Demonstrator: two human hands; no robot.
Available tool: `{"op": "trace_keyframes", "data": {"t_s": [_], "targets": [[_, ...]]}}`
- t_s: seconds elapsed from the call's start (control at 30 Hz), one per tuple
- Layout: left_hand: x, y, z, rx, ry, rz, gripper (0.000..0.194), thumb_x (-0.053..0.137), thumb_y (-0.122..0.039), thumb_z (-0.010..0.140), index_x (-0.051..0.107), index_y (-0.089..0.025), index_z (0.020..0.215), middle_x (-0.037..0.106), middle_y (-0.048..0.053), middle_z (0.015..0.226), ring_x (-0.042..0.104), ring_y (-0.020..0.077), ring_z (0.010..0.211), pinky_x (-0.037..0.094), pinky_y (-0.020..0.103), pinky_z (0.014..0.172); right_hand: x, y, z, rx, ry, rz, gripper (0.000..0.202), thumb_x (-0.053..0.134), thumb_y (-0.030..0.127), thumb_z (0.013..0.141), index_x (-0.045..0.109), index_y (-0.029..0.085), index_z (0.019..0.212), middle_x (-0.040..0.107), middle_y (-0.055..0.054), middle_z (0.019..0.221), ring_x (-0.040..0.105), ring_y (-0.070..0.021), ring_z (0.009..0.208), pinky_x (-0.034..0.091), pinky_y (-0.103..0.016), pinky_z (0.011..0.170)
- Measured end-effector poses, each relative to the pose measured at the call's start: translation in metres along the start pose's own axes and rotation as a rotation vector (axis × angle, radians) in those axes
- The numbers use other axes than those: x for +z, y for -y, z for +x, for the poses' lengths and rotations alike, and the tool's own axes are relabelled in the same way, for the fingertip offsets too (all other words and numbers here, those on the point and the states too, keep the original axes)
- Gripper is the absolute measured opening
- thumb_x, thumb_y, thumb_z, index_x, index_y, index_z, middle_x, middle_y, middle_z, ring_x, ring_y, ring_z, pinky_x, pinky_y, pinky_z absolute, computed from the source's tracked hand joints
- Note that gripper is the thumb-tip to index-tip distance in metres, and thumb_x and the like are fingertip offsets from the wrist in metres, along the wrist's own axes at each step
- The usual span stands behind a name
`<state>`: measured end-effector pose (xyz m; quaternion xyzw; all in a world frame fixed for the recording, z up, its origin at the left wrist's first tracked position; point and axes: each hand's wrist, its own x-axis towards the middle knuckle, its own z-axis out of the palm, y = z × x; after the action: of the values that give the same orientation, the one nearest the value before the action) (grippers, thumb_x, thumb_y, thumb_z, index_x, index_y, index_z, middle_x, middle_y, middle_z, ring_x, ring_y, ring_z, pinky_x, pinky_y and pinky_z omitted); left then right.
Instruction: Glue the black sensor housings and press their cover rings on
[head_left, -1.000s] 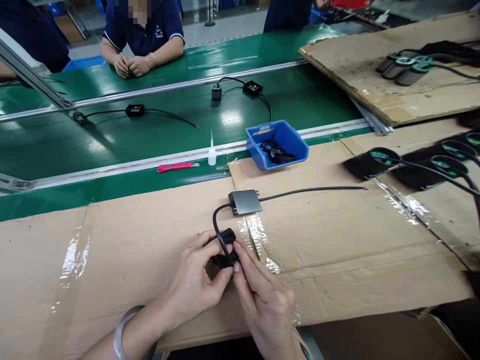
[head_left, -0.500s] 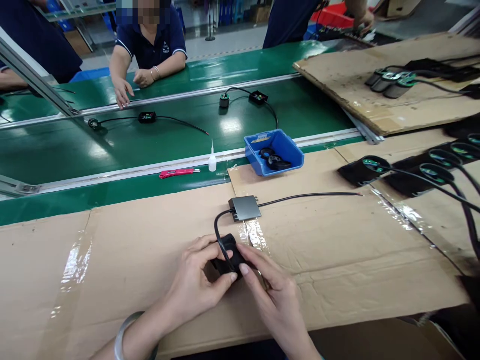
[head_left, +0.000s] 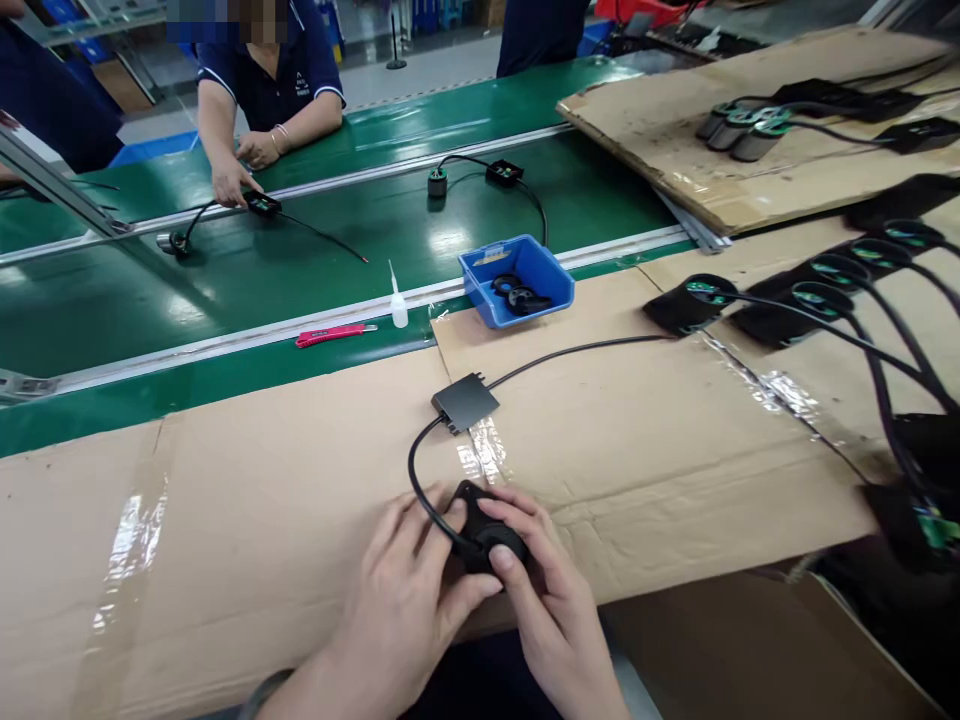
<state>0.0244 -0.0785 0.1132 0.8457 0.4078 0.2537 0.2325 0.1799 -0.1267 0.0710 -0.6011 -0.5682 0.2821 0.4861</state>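
Near the front edge of the cardboard, my left hand [head_left: 420, 570] is closed around a black housing [head_left: 471, 500] with a round black cap [head_left: 504, 540] on it. My right hand [head_left: 551, 580] grips the same piece from the other side, thumb and fingers on the cap. A black cable [head_left: 417, 470] bends up from the housing past my left fingers. It joins a flat dark grey box [head_left: 466, 402], which lies tilted on the cardboard [head_left: 300, 500]. From that box a second cable [head_left: 577, 350] runs off to the right. My hands hide part of the housing.
A blue bin [head_left: 517, 285] with black rings stands beyond the box. Left of it are a white dropper bottle [head_left: 399, 308] and a red utility knife [head_left: 334, 335]. Black housings with cables [head_left: 690, 302] lie at right. Across the green conveyor [head_left: 337, 220], a co-worker's hand [head_left: 232, 180] touches a black module.
The housing has turned and its round cap now shows, with my right fingers on it. The grey box has rotated. The co-worker's hand has reached the module and shifted it.
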Motion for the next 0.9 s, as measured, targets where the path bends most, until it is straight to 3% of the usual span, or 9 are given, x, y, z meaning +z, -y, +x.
{"op": "trace_keyframes", "data": {"t_s": [0.07, 0.13, 0.2, 0.27, 0.37, 0.53, 0.63, 0.77, 0.9], "targets": [[-0.011, -0.009, 0.005, 0.137, -0.064, 0.22, 0.009, 0.059, -0.021, 0.097, 0.065, -0.015, 0.102, 0.069, 0.009, 0.088, 0.064, 0.0254, 0.085, 0.055, 0.039, 0.073, -0.007, -0.002, -0.005, -0.057, -0.018, -0.059, 0.029, 0.05, 0.021, 0.1, 0.059, 0.03, 0.127, 0.055, -0.004, 0.135, 0.051, -0.0118, 0.131, 0.044, -0.02, 0.108], [-0.018, -0.013, 0.015, 0.201, -0.039, 0.296, 0.013, 0.059, -0.019, 0.095, 0.065, -0.015, 0.106, 0.068, 0.01, 0.089, 0.064, 0.0264, 0.083, 0.055, 0.041, 0.071, -0.015, -0.007, -0.006, -0.117, -0.015, -0.107, 0.03, 0.052, 0.018, 0.099, 0.057, 0.027, 0.128, 0.052, -0.005, 0.139, 0.048, -0.0133, 0.134, 0.041, -0.022, 0.111], [-0.016, -0.012, 0.028, 0.228, 0.126, 0.245, 0.031, 0.052, -0.023, 0.097, 0.058, -0.013, 0.126, 0.067, 0.017, 0.114, 0.063, 0.0321, 0.105, 0.056, 0.048, 0.084, -0.025, -0.014, -0.005, -0.205, -0.017, -0.126, 0.03, 0.053, 0.017, 0.098, 0.056, 0.026, 0.127, 0.054, -0.006, 0.138, 0.047, -0.015, 0.135, 0.039, -0.026, 0.114], [-0.008, -0.009, 0.043, 0.231, 0.395, 0.102, 0.042, 0.045, -0.023, 0.099, 0.048, -0.014, 0.141, 0.058, 0.018, 0.138, 0.053, 0.0313, 0.13, 0.05, 0.049, 0.102, -0.034, -0.025, -0.001, -0.291, -0.03, -0.131, 0.026, 0.052, 0.018, 0.099, 0.057, 0.026, 0.123, 0.058, -0.006, 0.134, 0.05, -0.016, 0.133, 0.04, -0.029, 0.113], [0.007, -0.009, 0.065, 0.126, 0.62, -0.088, 0.044, 0.043, -0.024, 0.099, 0.046, -0.021, 0.142, 0.054, 0.014, 0.144, 0.05, 0.0261, 0.134, 0.045, 0.042, 0.109, -0.039, -0.044, 0.004, -0.28, -0.114, -0.139, 0.02, 0.047, 0.025, 0.102, 0.058, 0.026, 0.119, 0.059, -0.007, 0.132, 0.055, -0.0165, 0.127, 0.049, -0.028, 0.104], [0.017, -0.017, 0.097, 0.02, 0.653, -0.103, 0.018, 0.054, -0.02, 0.084, 0.057, -0.02, 0.102, 0.063, 0.007, 0.103, 0.061, 0.0238, 0.096, 0.05, 0.036, 0.087, -0.015, -0.06, 0.006, -0.051, -0.317, -0.169, 0.031, 0.039, 0.041, 0.104, 0.065, 0.028, 0.115, 0.054, -0.01, 0.133, 0.05, -0.0247, 0.133, 0.048, -0.041, 0.107], [0.014, -0.016, 0.113, 0.078, 0.739, -0.075, 0.013, 0.059, -0.022, 0.08, 0.052, -0.021, 0.09, 0.062, 0.002, 0.092, 0.058, 0.0212, 0.086, 0.048, 0.03, 0.076, 0.002, -0.059, 0.009, -0.004, -0.391, -0.096, 0.035, 0.034, 0.042, 0.105, 0.064, 0.028, 0.112, 0.055, -0.009, 0.131, 0.053, -0.0216, 0.13, 0.05, -0.035, 0.104], [0.013, -0.009, 0.12, 0.125, 0.779, -0.045, 0.01, 0.058, -0.025, 0.084, 0.051, -0.022, 0.091, 0.065, 0.002, 0.097, 0.061, 0.0211, 0.09, 0.048, 0.03, 0.078, 0.009, -0.058, 0.023, -0.014, -0.497, -0.102, 0.038, 0.032, 0.043, 0.105, 0.064, 0.025, 0.096, 0.063, -0.008, 0.116, 0.062, -0.0199, 0.116, 0.054, -0.029, 0.095], [0.026, 0.0, 0.115, 0.134, 0.761, -0.028, 0.025, 0.049, -0.023, 0.088, 0.055, -0.019, 0.112, 0.068, 0.011, 0.114, 0.064, 0.0271, 0.107, 0.05, 0.037, 0.092, 0.005, -0.053, 0.042, -0.1, -0.493, -0.275, 0.038, 0.036, 0.041, 0.104, 0.061, 0.025, 0.082, 0.066, -0.004, 0.082, 0.067, -0.0198, 0.079, 0.056, -0.03, 0.071]]}}
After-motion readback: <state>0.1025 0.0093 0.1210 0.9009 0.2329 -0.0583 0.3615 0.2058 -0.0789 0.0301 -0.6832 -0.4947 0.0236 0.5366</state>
